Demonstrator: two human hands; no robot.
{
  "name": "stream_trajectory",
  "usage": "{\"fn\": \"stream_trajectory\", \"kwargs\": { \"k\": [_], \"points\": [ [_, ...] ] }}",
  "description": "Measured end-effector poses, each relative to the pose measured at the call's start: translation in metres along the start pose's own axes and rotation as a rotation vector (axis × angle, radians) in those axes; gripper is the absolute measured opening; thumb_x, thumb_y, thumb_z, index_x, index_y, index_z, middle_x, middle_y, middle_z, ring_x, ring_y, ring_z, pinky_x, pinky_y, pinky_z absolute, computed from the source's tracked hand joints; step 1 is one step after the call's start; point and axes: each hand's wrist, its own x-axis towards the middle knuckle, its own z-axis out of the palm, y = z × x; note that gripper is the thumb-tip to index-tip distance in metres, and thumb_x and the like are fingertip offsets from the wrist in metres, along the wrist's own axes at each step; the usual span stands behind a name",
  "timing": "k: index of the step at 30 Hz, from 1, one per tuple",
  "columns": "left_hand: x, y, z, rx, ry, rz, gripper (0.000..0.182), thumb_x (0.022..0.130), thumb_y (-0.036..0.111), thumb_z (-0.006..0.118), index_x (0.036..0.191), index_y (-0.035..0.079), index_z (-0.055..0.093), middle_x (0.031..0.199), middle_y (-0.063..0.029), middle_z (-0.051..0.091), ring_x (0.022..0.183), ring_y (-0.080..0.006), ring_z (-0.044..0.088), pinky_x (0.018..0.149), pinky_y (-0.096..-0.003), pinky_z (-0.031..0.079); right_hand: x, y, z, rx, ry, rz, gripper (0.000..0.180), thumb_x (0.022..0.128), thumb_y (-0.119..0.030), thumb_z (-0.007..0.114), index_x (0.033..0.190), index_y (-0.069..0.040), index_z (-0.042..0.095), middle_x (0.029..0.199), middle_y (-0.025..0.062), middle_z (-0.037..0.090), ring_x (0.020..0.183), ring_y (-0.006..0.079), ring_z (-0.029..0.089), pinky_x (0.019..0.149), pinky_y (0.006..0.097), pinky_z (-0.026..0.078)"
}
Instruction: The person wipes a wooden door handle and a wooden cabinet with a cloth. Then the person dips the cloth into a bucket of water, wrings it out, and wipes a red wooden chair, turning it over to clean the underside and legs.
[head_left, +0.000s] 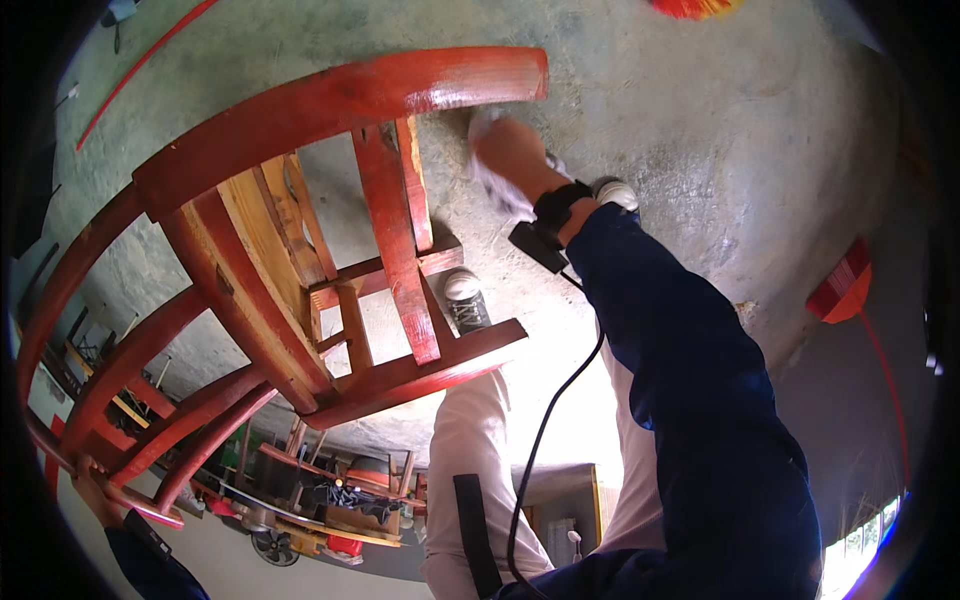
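Note:
A red-painted wooden chair is tipped over in front of me, showing bare wood on the underside of its seat. At the far left, my left hand grips the top rail of its slatted back. My right hand is blurred and closed on a pale cloth. Hand and cloth are close to the free end of the upper chair leg; whether they touch it, I cannot tell. A black strap with a small box and cable circles my right wrist.
My shoes stand on the concrete floor near the chair legs. A red broom is at the right, and red-yellow bristles show at the top edge. A cluttered table and a black fan appear at lower left.

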Motion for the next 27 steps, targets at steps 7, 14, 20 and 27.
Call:
{"fn": "stream_trajectory", "kwargs": {
  "k": [7,14,20,27],
  "points": [
    [-0.017,0.018,0.004,0.003,-0.086,0.093,0.014,0.076,0.013,0.054,0.068,0.007,0.044,0.062,-0.0010,0.040,0.056,-0.0126,0.040,0.053,-0.0264,0.035,0.016,-0.049,0.033,0.157,-0.160,-0.238,0.026,0.079,-0.013,0.046,0.098,-0.001,0.058,0.094,0.0198,0.063,0.090,0.0367,0.060,0.077,0.0433,0.048],
    [-0.023,0.055,0.001,0.366,0.060,0.313,0.013,0.078,0.015,0.053,0.071,0.004,0.050,0.060,-0.0023,0.046,0.052,-0.0144,0.046,0.050,-0.0282,0.035,-0.069,0.052,-0.038,-0.168,-0.428,-0.289,0.038,0.073,-0.035,0.054,0.095,-0.005,0.062,0.095,0.0191,0.062,0.092,0.0355,0.058,0.080,0.0434,0.045],
    [-0.001,0.141,-0.033,0.719,0.083,0.817,0.025,0.083,0.025,0.055,0.093,0.002,0.057,0.072,-0.0083,0.054,0.058,-0.0164,0.051,0.051,-0.0315,0.039,-0.109,0.083,-0.139,-0.104,-0.253,0.044,0.041,0.071,-0.035,0.056,0.097,-0.004,0.060,0.099,0.0193,0.061,0.095,0.0365,0.057,0.082,0.0422,0.045],
    [-0.108,0.174,0.009,0.630,0.164,0.641,0.029,0.080,0.012,0.054,0.107,0.001,0.057,0.083,-0.0098,0.060,0.063,-0.0171,0.053,0.054,-0.0271,0.041,-0.152,0.079,-0.214,0.127,0.062,0.003,0.052,0.067,-0.029,0.069,0.106,0.002,0.055,0.101,0.0213,0.061,0.097,0.0330,0.058,0.082,0.0388,0.045]
  ]
}}
